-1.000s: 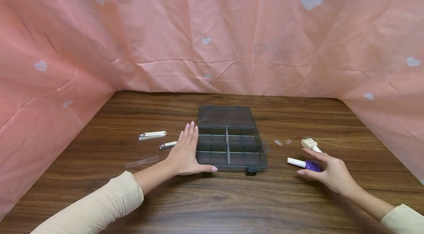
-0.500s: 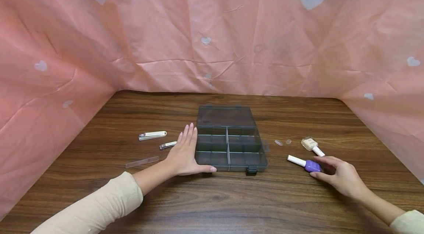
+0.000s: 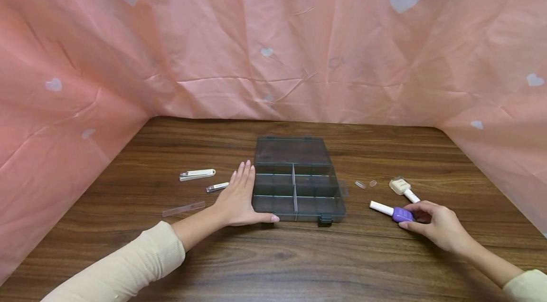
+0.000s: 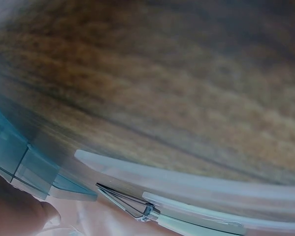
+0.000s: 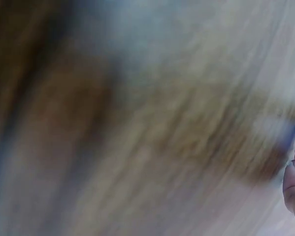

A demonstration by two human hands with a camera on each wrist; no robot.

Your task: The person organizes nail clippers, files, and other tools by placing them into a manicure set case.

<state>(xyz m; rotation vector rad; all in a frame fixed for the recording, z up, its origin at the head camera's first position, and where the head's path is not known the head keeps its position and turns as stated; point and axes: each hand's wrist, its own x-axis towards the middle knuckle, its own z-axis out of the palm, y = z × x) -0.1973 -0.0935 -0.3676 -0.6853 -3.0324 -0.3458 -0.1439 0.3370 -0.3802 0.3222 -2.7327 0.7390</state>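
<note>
From my remote seat, the head view gives me a dark, wood-grained tabletop (image 3: 256, 268) across the lower half of the frame. Pink fabric (image 3: 205, 31) printed with pale hearts hangs along its back and both sides. At the centre sits a smoky translucent compartment box (image 3: 307, 218), its lid laid back. The left hand (image 3: 235, 202) is flat against the box's left side, fingers straight and gripping nothing, thumb along the front edge.

Right of centre, the purple nail polish bottle (image 3: 401, 214) lies on its side, white cap toward the box. The right hand (image 3: 440, 226) has it by the base end, thumb on the near side, index finger on the far side; how firmly, I can't tell. Just above lies a cream nail polish bottle (image 3: 399, 185), its cap close to those fingers. Left of the left hand I see a large nail clipper (image 3: 197, 175), a small nail clipper (image 3: 217, 187) and a clear strip (image 3: 183, 209).
</note>
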